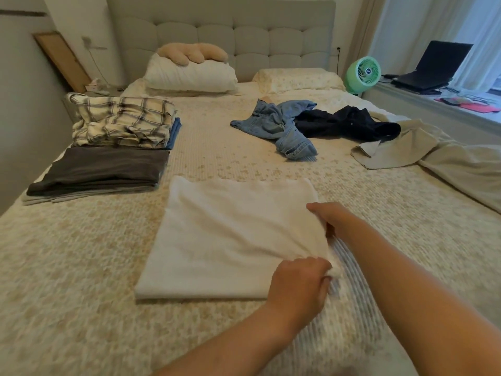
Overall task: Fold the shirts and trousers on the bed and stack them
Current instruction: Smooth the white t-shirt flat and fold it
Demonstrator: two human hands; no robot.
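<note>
A white shirt (pixel 227 240) lies partly folded flat on the bed (pixel 81 280) in front of me. My left hand (pixel 298 283) grips its near right corner. My right hand (pixel 329 217) pinches the right edge a little farther up. On the left sits a stack of folded dark grey and lighter clothes (pixel 100 172), and behind it a folded plaid shirt (pixel 122 120) on a blue garment. Unfolded blue jeans (pixel 282 128), a dark navy garment (pixel 349 123) and beige trousers (pixel 401 147) lie at the right.
Pillows (pixel 189 74) and a padded headboard (pixel 244 36) stand at the far end. A green fan (pixel 362 74) and a laptop (pixel 433 66) sit by the window on the right. A wall runs along the bed's left side.
</note>
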